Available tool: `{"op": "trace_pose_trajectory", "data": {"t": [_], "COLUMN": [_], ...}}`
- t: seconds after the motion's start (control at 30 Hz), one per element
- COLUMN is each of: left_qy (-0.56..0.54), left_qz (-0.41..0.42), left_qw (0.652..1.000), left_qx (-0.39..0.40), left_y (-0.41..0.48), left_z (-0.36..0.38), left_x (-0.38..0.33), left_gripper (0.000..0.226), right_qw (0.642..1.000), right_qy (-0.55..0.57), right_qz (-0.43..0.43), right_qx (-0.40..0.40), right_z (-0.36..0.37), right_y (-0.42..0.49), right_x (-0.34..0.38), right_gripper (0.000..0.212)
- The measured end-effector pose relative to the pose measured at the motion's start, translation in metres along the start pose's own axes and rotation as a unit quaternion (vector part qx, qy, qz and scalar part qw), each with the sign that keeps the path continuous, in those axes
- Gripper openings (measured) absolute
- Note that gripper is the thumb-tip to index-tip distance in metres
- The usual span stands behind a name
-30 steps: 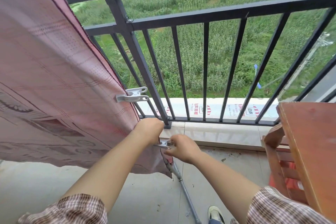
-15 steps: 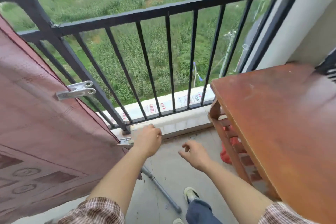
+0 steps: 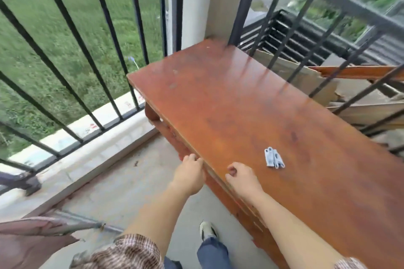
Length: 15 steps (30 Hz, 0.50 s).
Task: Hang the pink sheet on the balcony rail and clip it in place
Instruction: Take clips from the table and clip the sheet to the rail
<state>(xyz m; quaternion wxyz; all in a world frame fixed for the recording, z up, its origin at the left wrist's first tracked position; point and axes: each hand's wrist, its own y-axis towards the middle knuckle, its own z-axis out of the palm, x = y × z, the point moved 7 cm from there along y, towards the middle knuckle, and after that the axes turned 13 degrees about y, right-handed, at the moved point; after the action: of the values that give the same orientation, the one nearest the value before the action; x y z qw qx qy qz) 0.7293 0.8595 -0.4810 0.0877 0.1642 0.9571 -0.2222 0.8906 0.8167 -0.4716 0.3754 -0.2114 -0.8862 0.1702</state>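
Only a corner of the pink sheet (image 3: 28, 240) shows at the bottom left, hanging by the black balcony rail (image 3: 72, 35). Two or three silver metal clips (image 3: 274, 157) lie together on the reddish wooden table (image 3: 251, 98). My left hand (image 3: 189, 173) hovers at the table's near edge, fingers loosely curled, holding nothing. My right hand (image 3: 242, 178) is over the tabletop a short way left of the clips, fingers curled and empty. The clips fastened to the sheet are out of view.
A metal pole (image 3: 87, 221) lies on the concrete floor near the sheet. A white pillar (image 3: 196, 0) stands at the corner. Behind the table, a second rail (image 3: 328, 17) fences off broken boards (image 3: 358, 72). My shoe (image 3: 207, 230) is on the floor by the table.
My view has swung right, from the sheet to the table. Both hands left the sheet's lower edge and its clip and moved to the table edge, near the loose clips.
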Motion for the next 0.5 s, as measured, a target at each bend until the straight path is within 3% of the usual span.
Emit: {"op": "trace_pose_trajectory", "data": {"t": [0.2, 0.33, 0.5], "left_qy": [0.017, 0.017, 0.039], "left_qz": [0.014, -0.011, -0.048], "left_qw": [0.999, 0.999, 0.997], "left_qx": [0.046, 0.036, 0.050], "left_y": [0.039, 0.055, 0.061], "left_z": [0.031, 0.051, 0.071], "left_x": [-0.076, -0.105, -0.121], "left_gripper": [0.041, 0.056, 0.066], "right_qw": [0.998, 0.995, 0.985], "right_qy": [0.006, -0.066, -0.158], "right_qz": [0.028, -0.004, -0.057], "right_qx": [-0.052, -0.078, -0.030], "right_z": [-0.077, -0.114, -0.131], "right_y": [0.038, 0.067, 0.104], "right_x": [-0.061, -0.089, -0.104], "right_gripper": [0.027, 0.030, 0.036]}}
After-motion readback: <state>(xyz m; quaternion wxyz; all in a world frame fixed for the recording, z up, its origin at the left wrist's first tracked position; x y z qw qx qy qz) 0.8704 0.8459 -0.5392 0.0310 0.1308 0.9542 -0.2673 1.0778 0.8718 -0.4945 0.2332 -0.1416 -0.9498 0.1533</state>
